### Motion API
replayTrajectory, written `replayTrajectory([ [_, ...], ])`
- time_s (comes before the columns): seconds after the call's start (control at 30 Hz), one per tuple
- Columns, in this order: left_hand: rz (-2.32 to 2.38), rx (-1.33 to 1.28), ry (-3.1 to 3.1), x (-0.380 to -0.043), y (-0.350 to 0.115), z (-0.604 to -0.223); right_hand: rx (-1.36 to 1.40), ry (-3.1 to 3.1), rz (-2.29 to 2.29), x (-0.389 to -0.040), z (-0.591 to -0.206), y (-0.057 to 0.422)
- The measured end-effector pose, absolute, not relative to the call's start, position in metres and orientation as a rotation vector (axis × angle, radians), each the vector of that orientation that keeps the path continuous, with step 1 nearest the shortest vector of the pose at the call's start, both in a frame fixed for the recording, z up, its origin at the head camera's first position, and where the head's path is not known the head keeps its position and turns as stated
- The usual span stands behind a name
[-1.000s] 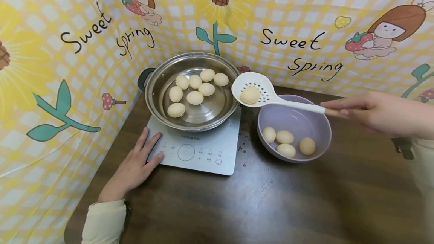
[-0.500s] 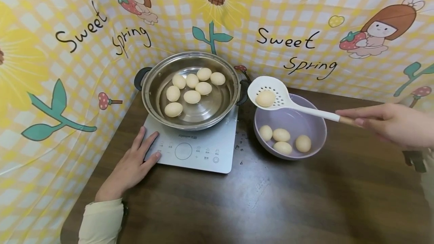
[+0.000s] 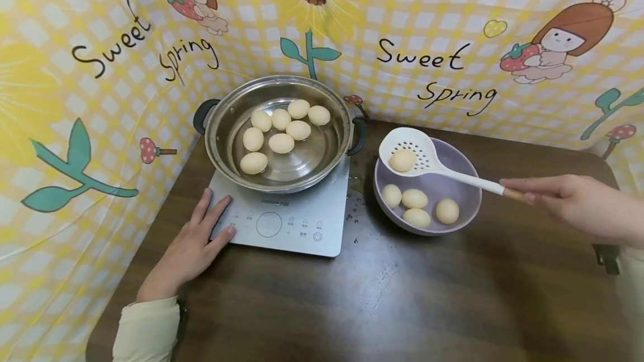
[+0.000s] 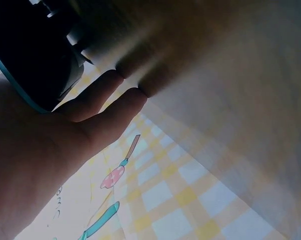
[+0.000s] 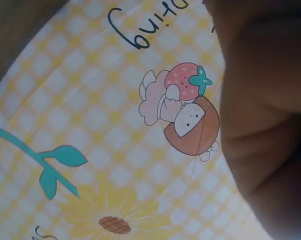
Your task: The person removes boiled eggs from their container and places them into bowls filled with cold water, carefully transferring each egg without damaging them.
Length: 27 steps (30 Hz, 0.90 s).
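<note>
My right hand (image 3: 578,203) grips the wooden end of a white slotted skimmer (image 3: 443,171). One egg (image 3: 402,160) lies in its perforated head, over the back left part of a purple bowl (image 3: 468,205). Several eggs (image 3: 415,199) lie in the bottom of that bowl. My left hand (image 3: 188,253) rests with fingers spread at the left edge of a white induction cooker (image 3: 287,239). On the cooker stands a steel pot (image 3: 322,166) with several eggs (image 3: 281,143) in it. In the right wrist view only part of the right hand (image 5: 270,115) shows, dark and blurred.
Black side handles (image 3: 358,136) stick out from the pot, the right one close to the bowl. Water drops (image 3: 352,218) dot the brown table (image 3: 382,306) between cooker and bowl. A yellow checked cloth (image 3: 352,4) with printed figures hangs behind and on the left.
The skimmer with its egg has moved right and down, from the pot's rim to above the bowl. My left hand has stayed at the cooker's edge. The head view has shifted slightly.
</note>
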<state>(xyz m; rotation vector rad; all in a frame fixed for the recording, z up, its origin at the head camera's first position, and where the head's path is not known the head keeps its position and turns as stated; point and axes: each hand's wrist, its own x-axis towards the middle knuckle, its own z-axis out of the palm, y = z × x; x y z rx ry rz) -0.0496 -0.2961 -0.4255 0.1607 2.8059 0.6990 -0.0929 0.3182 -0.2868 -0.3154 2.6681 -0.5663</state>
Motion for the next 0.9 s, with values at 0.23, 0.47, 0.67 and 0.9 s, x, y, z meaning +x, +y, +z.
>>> replayTrajectory([
  [0.23, 0.713, 0.162, 2.813, -0.047, -0.299, -0.427, -0.434, 2.865, -0.343, -0.083, -0.292, 0.326],
  [0.47, 0.714, 0.164, 2.809, -0.047, -0.299, -0.428, -0.413, 3.157, -0.344, -0.076, -0.303, 0.333],
  [0.67, 0.719, 0.175, 2.815, -0.048, -0.3, -0.428, -0.498, 3.375, -0.62, -0.073, -0.306, 0.337],
  [0.9, 0.72, 0.188, 2.805, -0.052, -0.297, -0.429, -0.449, 3.264, -0.974, -0.068, -0.301, 0.333],
])
